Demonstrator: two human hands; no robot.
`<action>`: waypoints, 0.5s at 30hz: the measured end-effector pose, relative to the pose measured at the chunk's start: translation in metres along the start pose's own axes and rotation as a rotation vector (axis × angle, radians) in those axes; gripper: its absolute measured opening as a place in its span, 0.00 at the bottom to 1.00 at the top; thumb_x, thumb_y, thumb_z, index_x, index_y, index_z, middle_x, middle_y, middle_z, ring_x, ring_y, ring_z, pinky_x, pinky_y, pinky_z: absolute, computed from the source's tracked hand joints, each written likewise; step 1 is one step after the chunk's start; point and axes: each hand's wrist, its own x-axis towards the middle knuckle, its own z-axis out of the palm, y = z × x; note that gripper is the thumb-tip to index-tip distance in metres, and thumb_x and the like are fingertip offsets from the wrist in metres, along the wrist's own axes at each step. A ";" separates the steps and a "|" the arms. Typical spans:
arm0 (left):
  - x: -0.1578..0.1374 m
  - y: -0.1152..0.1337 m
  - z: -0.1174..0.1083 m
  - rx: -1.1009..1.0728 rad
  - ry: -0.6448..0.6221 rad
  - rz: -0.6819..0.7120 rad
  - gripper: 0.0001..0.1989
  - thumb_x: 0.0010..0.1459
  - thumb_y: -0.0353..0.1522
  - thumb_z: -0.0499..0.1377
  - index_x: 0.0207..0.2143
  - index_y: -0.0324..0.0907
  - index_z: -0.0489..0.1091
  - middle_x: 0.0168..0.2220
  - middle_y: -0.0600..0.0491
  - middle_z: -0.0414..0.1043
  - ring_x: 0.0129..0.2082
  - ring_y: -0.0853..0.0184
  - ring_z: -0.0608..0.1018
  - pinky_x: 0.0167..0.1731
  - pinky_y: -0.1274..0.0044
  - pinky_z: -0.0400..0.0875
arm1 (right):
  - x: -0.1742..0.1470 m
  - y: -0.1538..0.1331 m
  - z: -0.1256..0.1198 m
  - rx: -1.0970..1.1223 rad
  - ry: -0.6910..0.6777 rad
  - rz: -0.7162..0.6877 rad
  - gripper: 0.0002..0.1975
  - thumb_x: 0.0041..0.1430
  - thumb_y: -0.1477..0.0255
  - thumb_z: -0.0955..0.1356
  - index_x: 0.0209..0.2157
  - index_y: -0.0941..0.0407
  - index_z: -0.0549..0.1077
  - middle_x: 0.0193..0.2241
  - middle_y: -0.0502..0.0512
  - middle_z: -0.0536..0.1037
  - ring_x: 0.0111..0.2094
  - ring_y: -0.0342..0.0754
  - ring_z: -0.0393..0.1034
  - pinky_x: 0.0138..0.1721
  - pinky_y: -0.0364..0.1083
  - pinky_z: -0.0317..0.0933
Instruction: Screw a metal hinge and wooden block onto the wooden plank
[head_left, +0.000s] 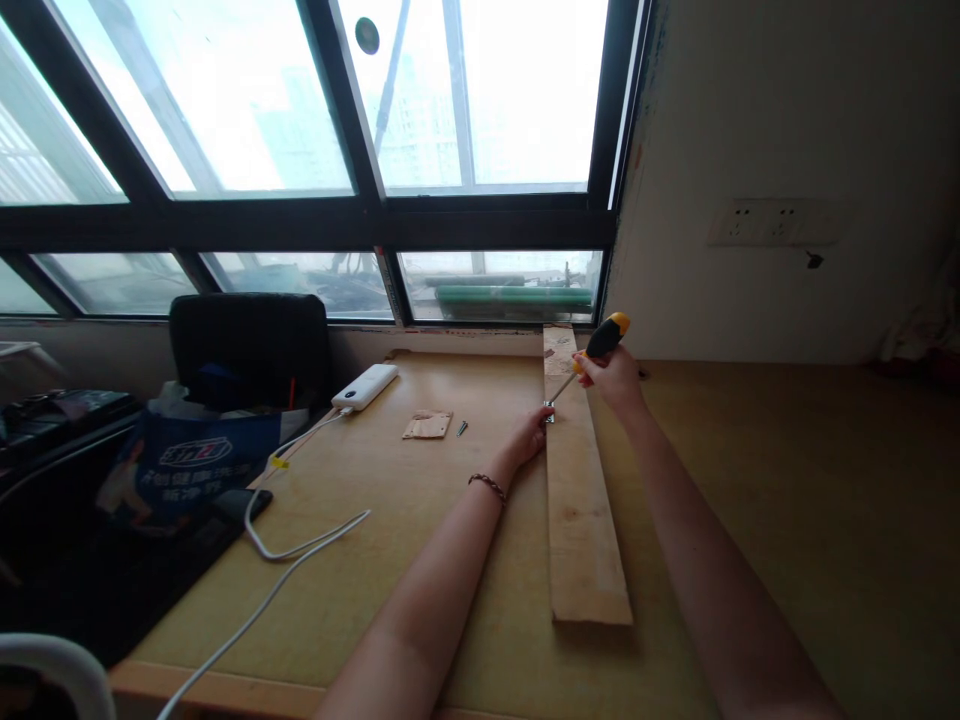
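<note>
My right hand (613, 377) is wrapped round a screwdriver (602, 338) with a yellow and black handle. Its shaft slants down and left to a small shiny metal plate (550, 411) at the left edge of a long wooden board (583, 520). Against that same edge, my left hand (531, 433) has its fingers closed on the metal plate; the fingertips are partly hidden. Whether a screw sits under the screwdriver's tip is too small to tell. To the left of my left hand lie a screw (462, 428) and a thin square piece of wood (428, 424).
The board lies lengthwise on a wooden table (465, 530), reaching to the window wall. A white power bank (365, 387) trails a white cable (289, 553) across the left side. Beyond the left edge are a black chair (247, 345) and a blue bag (187, 460).
</note>
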 end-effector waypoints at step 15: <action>0.000 0.001 -0.002 0.004 -0.036 -0.034 0.06 0.51 0.25 0.54 0.33 0.33 0.68 0.30 0.46 0.75 0.32 0.64 0.78 0.39 0.73 0.73 | -0.008 -0.013 0.001 -0.260 0.144 -0.118 0.22 0.41 0.63 0.71 0.37 0.55 0.61 0.31 0.55 0.76 0.24 0.50 0.73 0.23 0.46 0.67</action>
